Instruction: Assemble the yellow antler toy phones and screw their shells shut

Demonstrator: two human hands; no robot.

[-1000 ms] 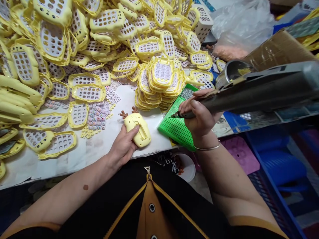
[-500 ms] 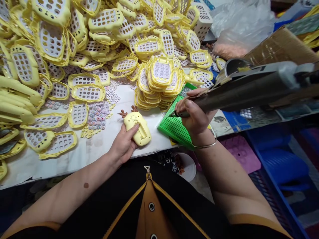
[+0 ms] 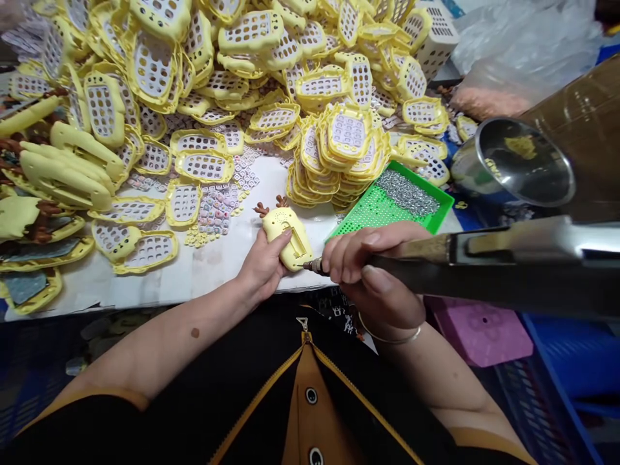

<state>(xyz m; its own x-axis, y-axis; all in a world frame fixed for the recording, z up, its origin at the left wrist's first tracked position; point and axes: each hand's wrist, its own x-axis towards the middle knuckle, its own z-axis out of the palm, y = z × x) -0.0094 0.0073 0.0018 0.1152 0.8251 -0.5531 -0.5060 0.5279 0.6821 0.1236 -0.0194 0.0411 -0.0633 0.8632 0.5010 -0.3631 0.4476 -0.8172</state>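
My left hand [image 3: 265, 263] holds a yellow toy casing [image 3: 285, 227] with brown antlers, its thumb lying over the back beside a long battery recess. In my right hand [image 3: 375, 268] is a long dark power screwdriver [image 3: 484, 261], fingers wrapped round its front part. The driver's thin tip is at the lower edge of the casing, by a corner hole; whether a screw sits there is too small to tell. Behind my right hand lies a green perforated tray [image 3: 358, 212] with many small silver screws [image 3: 409, 192] at its far end.
A big heap of yellow casings [image 3: 252, 32] covers the back and left of the table [image 3: 213, 274]. Small printed keys [image 3: 213, 210] lie in front of it. A metal bowl [image 3: 527, 161] and a cardboard box [image 3: 581, 116] stand at the right; a pink stool [image 3: 479, 332] is below.
My right hand has come down and left from the green tray, bringing the screwdriver's tip to the casing. The view has shifted, and the bowl and the screws show more fully.
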